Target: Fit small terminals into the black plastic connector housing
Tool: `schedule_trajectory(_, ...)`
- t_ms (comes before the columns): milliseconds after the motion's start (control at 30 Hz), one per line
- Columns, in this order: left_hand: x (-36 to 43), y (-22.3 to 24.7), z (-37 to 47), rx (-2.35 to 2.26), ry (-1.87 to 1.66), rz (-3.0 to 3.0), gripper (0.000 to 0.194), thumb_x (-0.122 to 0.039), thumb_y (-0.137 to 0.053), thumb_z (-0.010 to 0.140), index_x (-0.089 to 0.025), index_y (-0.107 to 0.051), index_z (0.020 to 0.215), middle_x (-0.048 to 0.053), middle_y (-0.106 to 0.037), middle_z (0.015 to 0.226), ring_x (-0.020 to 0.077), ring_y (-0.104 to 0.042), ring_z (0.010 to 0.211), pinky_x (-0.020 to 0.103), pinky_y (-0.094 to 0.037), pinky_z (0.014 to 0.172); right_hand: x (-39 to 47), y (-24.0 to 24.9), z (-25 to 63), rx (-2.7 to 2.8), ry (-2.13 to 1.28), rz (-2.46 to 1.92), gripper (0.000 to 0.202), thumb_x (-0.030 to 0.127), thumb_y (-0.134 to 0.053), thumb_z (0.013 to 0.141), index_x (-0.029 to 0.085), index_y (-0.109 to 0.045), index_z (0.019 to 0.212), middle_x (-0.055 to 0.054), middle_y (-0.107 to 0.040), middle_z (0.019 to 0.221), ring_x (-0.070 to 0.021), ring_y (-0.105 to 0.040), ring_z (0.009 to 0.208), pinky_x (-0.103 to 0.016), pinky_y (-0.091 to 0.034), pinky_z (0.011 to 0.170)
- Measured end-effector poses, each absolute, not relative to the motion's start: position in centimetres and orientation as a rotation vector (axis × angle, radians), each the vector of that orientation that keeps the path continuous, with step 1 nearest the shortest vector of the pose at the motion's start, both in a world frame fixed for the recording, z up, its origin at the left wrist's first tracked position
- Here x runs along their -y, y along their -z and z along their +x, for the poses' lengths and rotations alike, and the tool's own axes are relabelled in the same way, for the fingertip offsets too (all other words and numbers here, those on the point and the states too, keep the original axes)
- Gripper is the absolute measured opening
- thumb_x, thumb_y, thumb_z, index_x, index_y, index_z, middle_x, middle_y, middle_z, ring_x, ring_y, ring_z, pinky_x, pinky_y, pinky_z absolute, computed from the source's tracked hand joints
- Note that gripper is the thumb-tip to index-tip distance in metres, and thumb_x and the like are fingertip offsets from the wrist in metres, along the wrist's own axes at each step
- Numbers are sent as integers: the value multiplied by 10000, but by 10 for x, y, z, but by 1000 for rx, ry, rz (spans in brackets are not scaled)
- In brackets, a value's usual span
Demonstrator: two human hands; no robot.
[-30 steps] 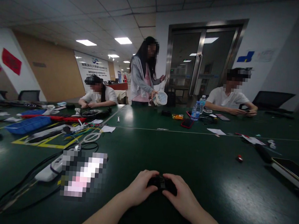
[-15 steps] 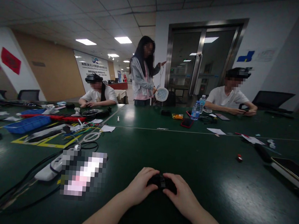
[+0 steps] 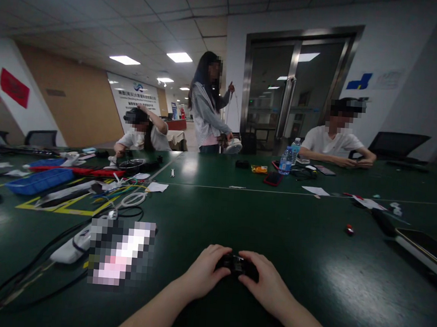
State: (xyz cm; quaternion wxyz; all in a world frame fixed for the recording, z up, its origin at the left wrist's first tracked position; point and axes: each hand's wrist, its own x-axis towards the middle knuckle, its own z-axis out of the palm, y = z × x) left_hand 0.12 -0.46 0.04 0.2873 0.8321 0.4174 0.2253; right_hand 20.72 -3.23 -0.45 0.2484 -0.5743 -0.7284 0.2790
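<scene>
Handling appears under way, unfinished, with left hand point(image 3: 207, 269) and right hand point(image 3: 267, 281) grasping opposite ends of a small black object point(image 3: 237, 266) right of the white power strip point(image 3: 68, 250); what remains, I cannot tell.

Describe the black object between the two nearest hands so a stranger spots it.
Find the green table, then the picture's lower centre. Between the left hand and the right hand is a black object with a glossy centre. Unlike the small red item farther right, it is gripped by both hands.
</scene>
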Motion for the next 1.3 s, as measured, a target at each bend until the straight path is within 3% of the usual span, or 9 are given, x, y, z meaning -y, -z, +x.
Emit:
schedule_trajectory(500,4,5,-1,-1117,-626,2206,553,-227,-654,738,-217,-456,1255,74,-480,1236,223,-433,1135,364,-347,999,31,9,209,1966,-792,-1554,437,260,-601,764,294,-507,1189,-5,-564,1184,-213,-503,1120,-377,-404,924)
schedule_trajectory(1067,7,-3,2,-1119,-607,2204,411,-173,-578,777,-213,-506,1180,66,-506,1179,225,-450,1106,366,-360,975,31,12,210,1959,-760,-1531,408,299,-604,761,296,-530,1162,-10,-569,1166,-220,-513,1103,-367,-405,932)
schedule_trajectory(1300,5,3,-1,-1116,-626,2209,495,-224,-608,771,-229,-459,1242,68,-491,1218,227,-442,1127,382,-358,986,31,10,209,1937,-780,-1536,393,275,-599,764,296,-538,1152,-9,-570,1164,-220,-516,1100,-374,-405,936)
